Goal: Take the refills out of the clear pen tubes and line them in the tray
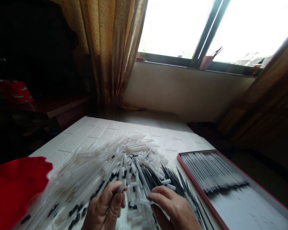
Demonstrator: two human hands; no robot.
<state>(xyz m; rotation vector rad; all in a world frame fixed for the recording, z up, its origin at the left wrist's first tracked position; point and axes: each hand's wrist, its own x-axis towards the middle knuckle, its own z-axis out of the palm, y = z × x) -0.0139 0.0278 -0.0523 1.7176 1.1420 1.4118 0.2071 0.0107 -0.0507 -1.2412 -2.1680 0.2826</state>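
Observation:
My left hand pinches a short translucent tube-like piece upright between thumb and fingertips. My right hand hovers over the pile, thumb and fingers apart, its fingertips beside a short whitish cap-like piece. Long translucent tubes lie heaped to the left and behind the hands. Several short clear pieces are scattered between the hands. Thin black rods fan out behind and beside my right hand. Small black caps lie loose left of my left hand.
A red-rimmed tray at the right holds a row of clear tubes with dark ends. A red scallop-edged container stands at the left. The white brick-patterned table top runs toward the curtain and window.

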